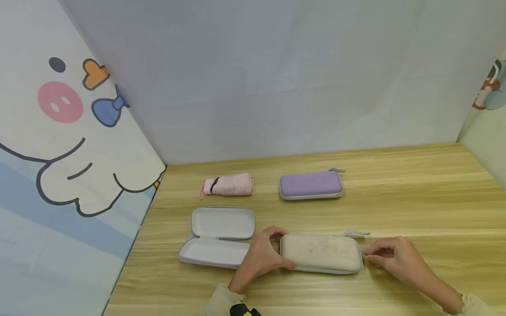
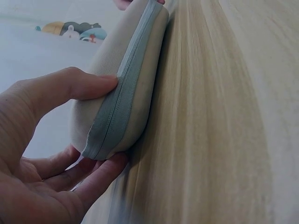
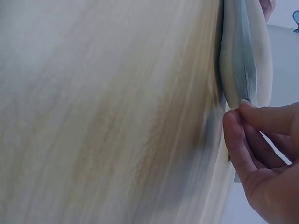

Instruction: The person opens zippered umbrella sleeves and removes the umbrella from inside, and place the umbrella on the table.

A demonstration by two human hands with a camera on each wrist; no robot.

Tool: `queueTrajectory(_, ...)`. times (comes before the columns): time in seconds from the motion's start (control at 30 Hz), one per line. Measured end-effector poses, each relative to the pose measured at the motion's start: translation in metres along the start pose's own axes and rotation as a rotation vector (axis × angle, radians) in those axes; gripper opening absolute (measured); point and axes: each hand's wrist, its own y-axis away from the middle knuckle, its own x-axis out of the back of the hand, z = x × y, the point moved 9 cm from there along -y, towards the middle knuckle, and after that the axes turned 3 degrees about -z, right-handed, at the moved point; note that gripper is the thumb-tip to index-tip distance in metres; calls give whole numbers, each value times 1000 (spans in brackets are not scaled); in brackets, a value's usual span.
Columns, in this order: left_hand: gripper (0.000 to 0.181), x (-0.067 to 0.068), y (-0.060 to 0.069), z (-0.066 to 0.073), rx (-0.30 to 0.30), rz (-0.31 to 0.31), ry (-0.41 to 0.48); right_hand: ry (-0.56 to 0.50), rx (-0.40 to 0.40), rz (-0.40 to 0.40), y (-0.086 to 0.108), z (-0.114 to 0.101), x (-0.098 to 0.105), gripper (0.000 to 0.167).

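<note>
A beige zippered hard case (image 1: 321,253) with a grey-blue zipper band (image 2: 122,100) lies on the table, its lid down. My left hand (image 1: 264,253) grips its left end, the thumb on the near side and the fingers around the end. At the opposite end, my right hand (image 1: 399,260) pinches the case's zipper pull between thumb and forefinger; the fingertips mostly hide it, also in the right wrist view. A grey strap loop (image 1: 356,233) sticks out behind the beige case. Left of it sits a similar case (image 1: 223,223), unfolded, its pale lining showing, partly behind my left hand.
Farther back on the wood-grain table (image 1: 415,188) lie a purple zippered case (image 1: 311,184) and a rolled pink bundle (image 1: 231,184) with a dark band. A pale wall (image 1: 276,87) rises along the back edge, and a cartoon-printed sheet (image 1: 59,166) borders the left side.
</note>
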Motion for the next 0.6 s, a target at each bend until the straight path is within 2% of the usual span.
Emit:
queueTrajectory(0.13,66,0,0,0,2,8,-3,1,17,7,1,-2,0,14)
queueTrajectory(0.37,66,1,1,1,-5,21,-8,-26,-2,-10,3,0,-1,13)
queueTrajectory(0.6,66,0,0,-1,4,17,-10,-18,42,13,5,-1,-1,15)
